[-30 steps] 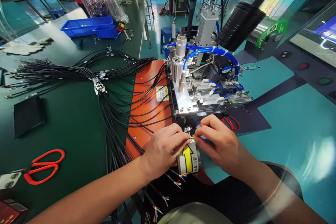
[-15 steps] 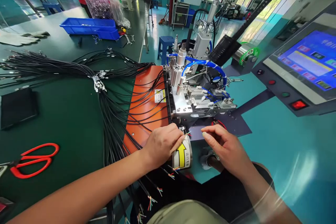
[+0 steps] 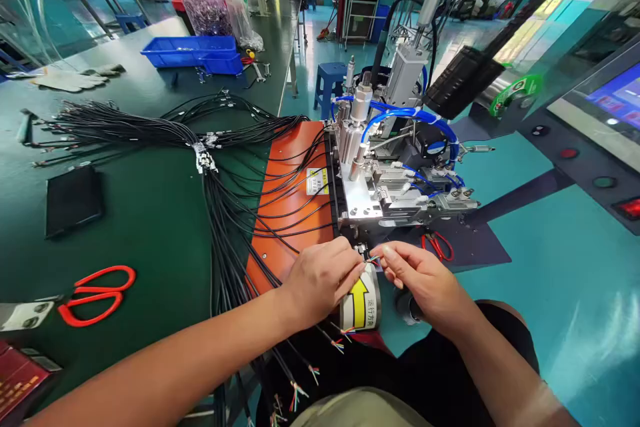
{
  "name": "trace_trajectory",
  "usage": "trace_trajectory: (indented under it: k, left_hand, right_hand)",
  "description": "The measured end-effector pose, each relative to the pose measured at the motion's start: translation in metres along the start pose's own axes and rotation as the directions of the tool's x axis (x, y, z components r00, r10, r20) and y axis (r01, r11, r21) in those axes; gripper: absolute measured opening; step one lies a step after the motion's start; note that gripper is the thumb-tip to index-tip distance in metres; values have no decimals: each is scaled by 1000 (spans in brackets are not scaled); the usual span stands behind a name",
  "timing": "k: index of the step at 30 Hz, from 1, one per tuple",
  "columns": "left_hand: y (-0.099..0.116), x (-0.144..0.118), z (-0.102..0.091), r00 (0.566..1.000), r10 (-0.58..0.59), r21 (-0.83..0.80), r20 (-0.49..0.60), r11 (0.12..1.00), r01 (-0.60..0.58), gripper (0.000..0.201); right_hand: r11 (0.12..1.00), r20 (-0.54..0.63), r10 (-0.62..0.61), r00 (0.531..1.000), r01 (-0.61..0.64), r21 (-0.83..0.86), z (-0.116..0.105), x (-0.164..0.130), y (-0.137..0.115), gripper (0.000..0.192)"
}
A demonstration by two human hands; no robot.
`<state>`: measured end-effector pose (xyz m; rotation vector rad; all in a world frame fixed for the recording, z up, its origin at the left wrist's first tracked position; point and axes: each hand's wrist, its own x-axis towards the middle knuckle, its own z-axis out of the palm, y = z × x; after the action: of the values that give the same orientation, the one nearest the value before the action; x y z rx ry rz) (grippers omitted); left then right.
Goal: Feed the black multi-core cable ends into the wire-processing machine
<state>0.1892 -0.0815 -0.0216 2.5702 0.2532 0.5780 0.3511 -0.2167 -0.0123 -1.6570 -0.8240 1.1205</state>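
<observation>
Between the pinched fingertips of the left hand (image 3: pixel 320 277) and the right hand (image 3: pixel 423 273), the stripped coloured wire ends (image 3: pixel 373 259) of a black cable are held, just below the metal machine (image 3: pixel 380 187) and above the yellow-arrow cylinder (image 3: pixel 361 297).

2 bare forearms in view, no sleeves reaching wrists, no gloves, no watch, no rings or bands visible. Left hand (image 3: pixel 320 280) and right hand (image 3: pixel 425 280) uncovered, nails short and unpainted where they show. Left arm enters from lower left corner, right arm from lower right. Black garment covers lap and upper legs at bottom centre. Strip of olive-khaki cloth at bottom edge, below black fabric. Face not in view.
</observation>
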Motion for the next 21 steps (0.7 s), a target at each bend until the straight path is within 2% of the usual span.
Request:
trace_trajectory:
  k: [9,14,21]
  left_hand:
    - [0,1,0,999,-22,-17,32,1000,23,27]
    - [1,1,-1,999,-25,-2,38,1000,25,29]
    - [1,1,-1,999,-31,-44,20,999,32,26]
  right_hand:
    - [999,26,-23,999,23,24,-2,2,0,35]
    - [997,43,-69,997,71,-34,0,4,-2,24]
    - [995,3,-81,997,81,-60,5,8,4,25]
